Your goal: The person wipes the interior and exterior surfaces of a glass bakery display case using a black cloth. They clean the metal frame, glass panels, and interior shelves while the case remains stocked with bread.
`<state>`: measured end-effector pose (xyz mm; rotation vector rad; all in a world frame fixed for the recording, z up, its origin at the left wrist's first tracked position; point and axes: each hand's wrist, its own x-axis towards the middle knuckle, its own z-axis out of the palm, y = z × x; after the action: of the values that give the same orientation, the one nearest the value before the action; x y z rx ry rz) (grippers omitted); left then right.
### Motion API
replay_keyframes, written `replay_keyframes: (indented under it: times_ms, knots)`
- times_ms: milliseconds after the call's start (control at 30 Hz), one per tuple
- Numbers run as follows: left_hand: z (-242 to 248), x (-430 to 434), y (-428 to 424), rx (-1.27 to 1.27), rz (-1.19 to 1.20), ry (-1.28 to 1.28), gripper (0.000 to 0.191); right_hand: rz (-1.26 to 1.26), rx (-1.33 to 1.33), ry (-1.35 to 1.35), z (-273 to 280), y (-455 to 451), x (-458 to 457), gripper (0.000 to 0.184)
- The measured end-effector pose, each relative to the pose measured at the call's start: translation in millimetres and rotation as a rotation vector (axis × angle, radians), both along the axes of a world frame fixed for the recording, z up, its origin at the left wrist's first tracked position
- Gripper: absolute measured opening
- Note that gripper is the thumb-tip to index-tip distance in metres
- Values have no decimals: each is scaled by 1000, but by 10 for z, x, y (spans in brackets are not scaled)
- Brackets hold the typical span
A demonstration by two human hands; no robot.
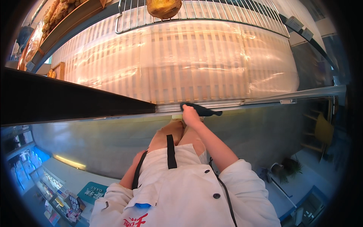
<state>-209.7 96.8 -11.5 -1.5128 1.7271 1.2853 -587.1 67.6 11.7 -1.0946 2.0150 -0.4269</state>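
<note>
My right hand (190,115) grips a dark cloth (205,110), pressed along the metal sliding-door track (232,104) at the front edge of a display cabinet. One end of the cloth hangs free to the right. My left forearm (131,172) hangs at my side, and the hand itself is out of view. Beyond the track lies a slatted wooden shelf (195,89) under clear plastic sheeting (187,56). At the top a round, browned baked item (164,8) rests on a wire rack (227,14).
A dark door panel (71,98) covers the cabinet's left front. Bread sticks (55,17) fill a wooden tray (71,25) at upper left. Small label cards (295,23) are on the right rail. Behind me stand a counter with a teal sign (92,192) and a potted plant (289,168).
</note>
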Motion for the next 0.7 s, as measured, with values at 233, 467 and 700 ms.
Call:
replay_keyframes:
  times_ms: [233, 467, 700]
  knots:
    - [168, 193, 302, -34, 70, -33, 32, -2, -24, -273, -59, -618, 843, 16]
    - [95, 179, 307, -57, 104, 101, 31, -494, 132, -1785, 75, 39, 262, 15]
    - [-31, 52, 147, -49, 92, 190, 32, -970, -251, -1541, 557, 1059, -520, 15]
